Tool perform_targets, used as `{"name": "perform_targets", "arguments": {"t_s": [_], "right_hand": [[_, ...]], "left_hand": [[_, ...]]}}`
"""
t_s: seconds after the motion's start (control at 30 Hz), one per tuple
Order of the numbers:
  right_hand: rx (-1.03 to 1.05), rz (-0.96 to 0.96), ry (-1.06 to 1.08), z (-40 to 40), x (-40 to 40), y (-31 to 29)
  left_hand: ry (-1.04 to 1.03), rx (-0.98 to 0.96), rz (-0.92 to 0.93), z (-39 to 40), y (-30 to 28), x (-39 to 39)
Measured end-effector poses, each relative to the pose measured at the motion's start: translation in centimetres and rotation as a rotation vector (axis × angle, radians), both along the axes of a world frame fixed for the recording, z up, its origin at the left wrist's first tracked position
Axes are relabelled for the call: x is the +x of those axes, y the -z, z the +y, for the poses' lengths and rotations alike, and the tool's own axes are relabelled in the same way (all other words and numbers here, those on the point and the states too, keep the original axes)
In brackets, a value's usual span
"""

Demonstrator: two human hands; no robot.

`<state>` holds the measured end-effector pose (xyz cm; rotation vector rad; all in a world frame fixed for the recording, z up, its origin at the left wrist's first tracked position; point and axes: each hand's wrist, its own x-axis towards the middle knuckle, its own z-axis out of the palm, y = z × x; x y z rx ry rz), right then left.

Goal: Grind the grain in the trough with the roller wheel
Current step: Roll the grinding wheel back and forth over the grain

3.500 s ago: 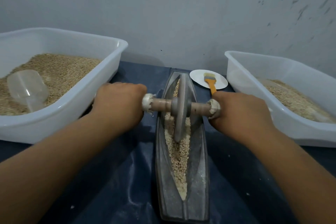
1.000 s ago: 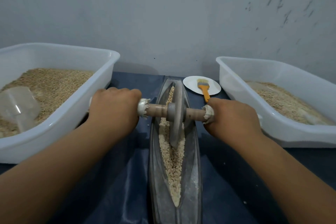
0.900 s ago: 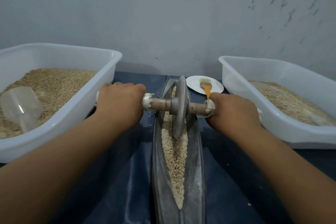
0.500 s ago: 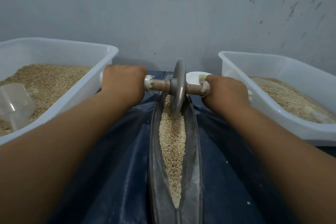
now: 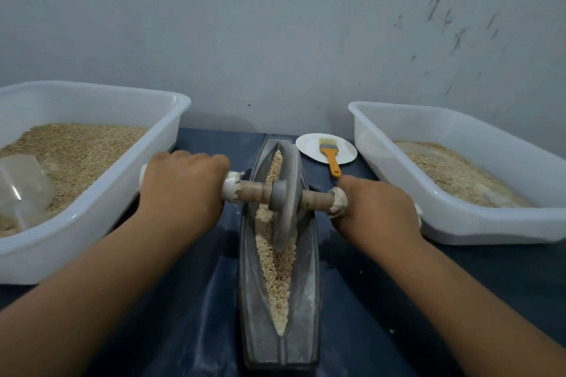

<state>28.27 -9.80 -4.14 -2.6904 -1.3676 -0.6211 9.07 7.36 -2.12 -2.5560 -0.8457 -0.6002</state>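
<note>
Mid-grind, left hand (image 5: 183, 190) and right hand (image 5: 378, 208) gripped the roller wheel (image 5: 286, 199) axle mid-trough (image 5: 309, 285); more even passes over the grain (image 5: 277, 278) seemingly needed.

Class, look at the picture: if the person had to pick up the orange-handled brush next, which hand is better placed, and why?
The right hand. The brush lies with its bristles on the small white plate, its handle tip just beyond that hand's knuckles. The left hand would have to cross over the roller wheel and trough.

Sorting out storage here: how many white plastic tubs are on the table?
2. One tub stands left of the trough, holding grain and a clear scoop; the other tub stands right of it, beside the plate.
</note>
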Motion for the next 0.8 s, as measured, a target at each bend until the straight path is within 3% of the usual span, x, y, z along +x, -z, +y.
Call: {"name": "perform_targets", "arguments": {"t_s": [0.23, 0.67, 0.8], "right_hand": [[0.025, 0.076, -0.016, -2.3, -2.6, -0.7], [-0.016, -0.052, -0.059, -6.0, -6.9, -4.5], [-0.076, -0.006, -0.069, -5.7, -6.8, -4.9]], "left_hand": [[0.066, 0.056, -0.036, -2.0, -0.3, -2.1], [0.109, -0.071, -0.042, -4.0, -0.1, -6.6], [0.1, -0.053, -0.037, -3.4, 0.5, -6.2]]}}
